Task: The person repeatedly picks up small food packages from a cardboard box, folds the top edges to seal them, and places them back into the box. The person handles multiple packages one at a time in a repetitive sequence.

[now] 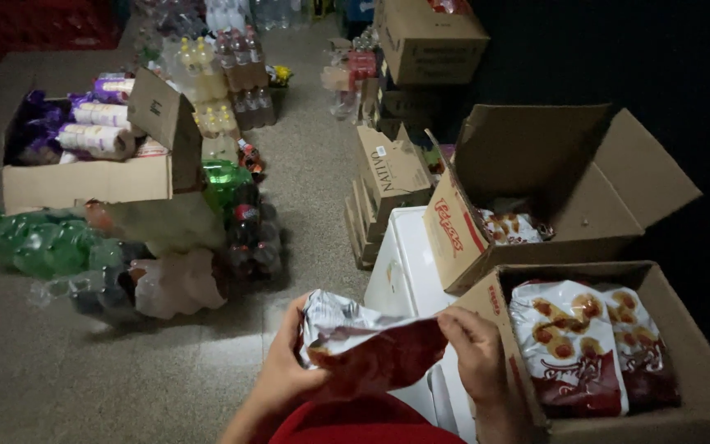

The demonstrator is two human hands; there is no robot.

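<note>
A red and silver snack bag [371, 349] was held low in the middle of the view, in front of the body, gripped at both ends. The left hand [289, 370] was closed round the bag's left edge, and the right hand [474, 349] was pinched on its right edge, thumb on top. The bag was crumpled and folded, so that its silver inner side showed.

Just to the right, an open cardboard box [700, 362] was seen nearly full, with at least two large bags of the same kind [569, 345] laid flat at the top. Behind it, a second open box [536, 189] was seen far emptier, with only a few smaller packets [511, 226] showing at its bottom. By that showing, the work with the bags was judged to be partly done: one box was well stocked, the other was not, and one bag was in hand, outside either box.

A white container [400, 263] stood between the boxes and the floor [84, 378]. Wrapped packs of green bottles [34, 242] and further cartons lay well apart on the left.
</note>
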